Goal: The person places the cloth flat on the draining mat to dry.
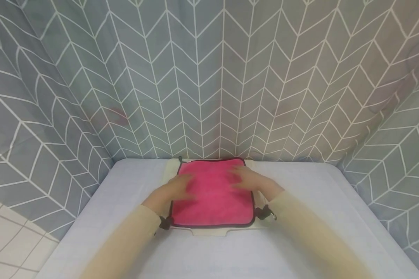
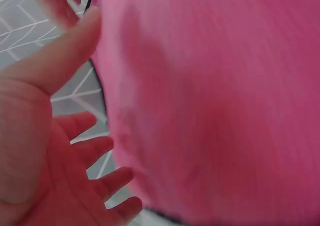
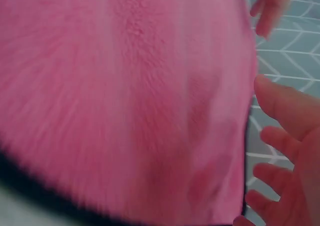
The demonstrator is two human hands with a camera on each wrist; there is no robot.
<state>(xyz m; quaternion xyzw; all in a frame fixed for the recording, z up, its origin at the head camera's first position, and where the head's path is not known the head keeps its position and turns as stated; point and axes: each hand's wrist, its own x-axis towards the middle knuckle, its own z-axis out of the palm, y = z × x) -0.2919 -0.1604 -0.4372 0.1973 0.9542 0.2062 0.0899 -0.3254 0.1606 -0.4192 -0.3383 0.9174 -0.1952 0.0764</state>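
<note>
A pink plush cloth (image 1: 213, 201) with dark edging lies flat over a cream board (image 1: 209, 232) on the white table. Over its left side is my left hand (image 1: 176, 188), blurred, with fingers spread apart. The right hand (image 1: 250, 179) is over the opposite side, its fingers also spread. Both wrist views show the plush surface close up beside extended fingers, with nothing gripped. Whether the fingertips touch the cloth or hover just above it, I cannot tell.
The white-covered table (image 1: 132, 248) extends around the cloth. Grey curtains (image 1: 209, 77) with white chevron lines hang behind it and at both sides. White floor tiles (image 1: 10, 240) show at lower left. Small dark devices (image 1: 264, 212) sit at the wrists.
</note>
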